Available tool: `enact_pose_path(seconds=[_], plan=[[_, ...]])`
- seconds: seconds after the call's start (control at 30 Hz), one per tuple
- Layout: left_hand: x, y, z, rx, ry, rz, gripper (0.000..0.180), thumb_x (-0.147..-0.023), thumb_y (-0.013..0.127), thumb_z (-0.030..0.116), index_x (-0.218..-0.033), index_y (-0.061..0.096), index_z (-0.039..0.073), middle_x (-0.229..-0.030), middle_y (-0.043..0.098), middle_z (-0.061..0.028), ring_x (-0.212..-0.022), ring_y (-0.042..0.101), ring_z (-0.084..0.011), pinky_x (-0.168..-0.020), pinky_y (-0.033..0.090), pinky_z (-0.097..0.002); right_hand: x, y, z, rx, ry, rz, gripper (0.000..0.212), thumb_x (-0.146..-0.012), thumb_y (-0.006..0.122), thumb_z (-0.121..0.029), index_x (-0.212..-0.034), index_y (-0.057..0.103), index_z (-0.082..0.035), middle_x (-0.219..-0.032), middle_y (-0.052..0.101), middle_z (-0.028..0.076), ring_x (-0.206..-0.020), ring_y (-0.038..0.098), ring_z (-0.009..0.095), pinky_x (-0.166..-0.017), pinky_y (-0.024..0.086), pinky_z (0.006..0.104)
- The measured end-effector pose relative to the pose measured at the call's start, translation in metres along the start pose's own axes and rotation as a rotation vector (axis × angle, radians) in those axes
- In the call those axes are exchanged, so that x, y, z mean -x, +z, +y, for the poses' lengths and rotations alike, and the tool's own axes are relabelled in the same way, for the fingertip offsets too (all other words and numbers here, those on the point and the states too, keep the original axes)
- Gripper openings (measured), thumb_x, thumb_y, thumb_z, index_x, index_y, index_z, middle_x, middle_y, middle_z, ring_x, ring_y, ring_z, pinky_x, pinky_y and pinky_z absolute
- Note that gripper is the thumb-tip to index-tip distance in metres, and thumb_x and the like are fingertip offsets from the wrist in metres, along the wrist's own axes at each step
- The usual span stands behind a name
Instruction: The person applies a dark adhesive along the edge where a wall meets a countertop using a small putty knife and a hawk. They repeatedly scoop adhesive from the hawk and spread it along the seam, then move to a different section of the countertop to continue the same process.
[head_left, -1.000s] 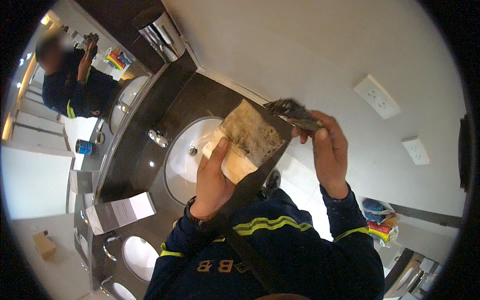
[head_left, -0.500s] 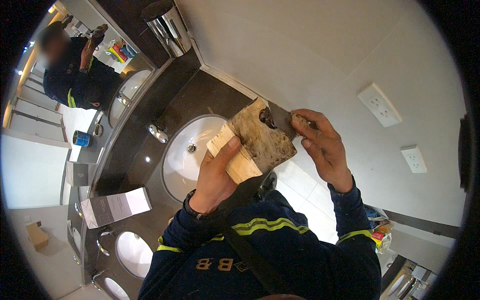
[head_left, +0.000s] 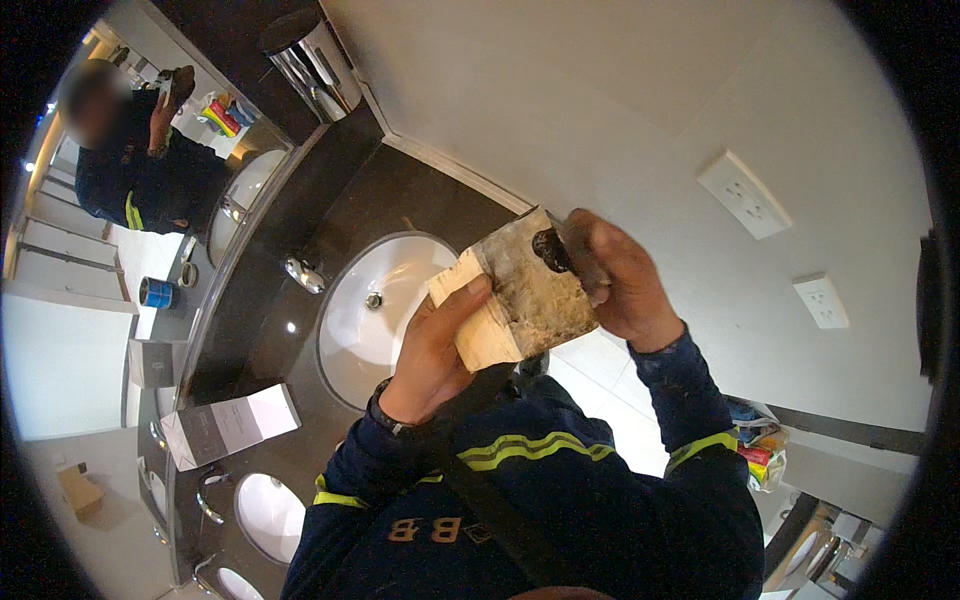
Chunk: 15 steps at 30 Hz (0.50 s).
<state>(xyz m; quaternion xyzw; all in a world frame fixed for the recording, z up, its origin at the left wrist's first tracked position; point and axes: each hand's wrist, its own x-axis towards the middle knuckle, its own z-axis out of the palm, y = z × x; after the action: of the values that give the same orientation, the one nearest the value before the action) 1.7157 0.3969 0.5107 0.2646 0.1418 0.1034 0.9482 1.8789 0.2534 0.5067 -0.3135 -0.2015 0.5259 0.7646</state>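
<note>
My left hand (head_left: 432, 345) grips a boxy cream piece (head_left: 483, 332), thumb on top, above the right side of the near washbasin (head_left: 350, 350). Its upper face is smeared grey-brown and has a glossy dark patch (head_left: 549, 251) near the far edge; whether it is wood or card I cannot tell. My right hand (head_left: 632, 285) is closed at the piece's right edge, fingers curled and partly blurred. A dark grey flat piece (head_left: 583, 255) is pinched there, mostly hidden by the fingers and pressed close to the block's edge.
A chrome tap (head_left: 305, 275) stands beside the basin on the dark counter (head_left: 425, 190). A grey and white carton (head_left: 235, 425) lies to the left, near another basin (head_left: 270, 515). A mirror (head_left: 165, 320) lines the left side; a wall with sockets (head_left: 745, 193) rises on the right.
My right hand has moved left and closer to the block, bringing the dark flat piece against its edge. The block has shifted slightly right and turned a little in my left hand.
</note>
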Motion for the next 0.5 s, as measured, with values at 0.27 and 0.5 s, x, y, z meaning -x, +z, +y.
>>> enact_pose_path(seconds=[0.27, 0.5], plan=[[0.006, 0.006, 0.005, -0.068, 0.069, 0.034, 0.034, -0.094, 0.053, 0.014, -0.124, 0.046, -0.001, -0.115, 0.060, -0.0120, -0.101, 0.063, -0.0223, -0.087, 0.053, -0.0357, -0.009, -0.022, 0.016, 0.475, 0.073, 0.233, 0.030, -0.097, 0.050, -0.031, -0.108, 0.055, -0.004, -0.088, 0.055, 0.001, -0.077, 0.053, 0.009, -0.064, 0.045, 0.0205], [0.003, -0.015, 0.002, -0.519, 0.503, 0.240, 0.032, -0.095, 0.055, 0.018, -0.122, 0.051, 0.001, -0.111, 0.060, -0.0069, -0.097, 0.060, -0.0156, -0.081, 0.050, -0.0298, 0.023, -0.004, 0.005, 0.592, -0.240, 0.483, 0.022, -0.098, 0.048, -0.024, -0.105, 0.053, -0.004, -0.079, 0.057, 0.002, -0.066, 0.053, 0.007, -0.054, 0.039, 0.0207]])
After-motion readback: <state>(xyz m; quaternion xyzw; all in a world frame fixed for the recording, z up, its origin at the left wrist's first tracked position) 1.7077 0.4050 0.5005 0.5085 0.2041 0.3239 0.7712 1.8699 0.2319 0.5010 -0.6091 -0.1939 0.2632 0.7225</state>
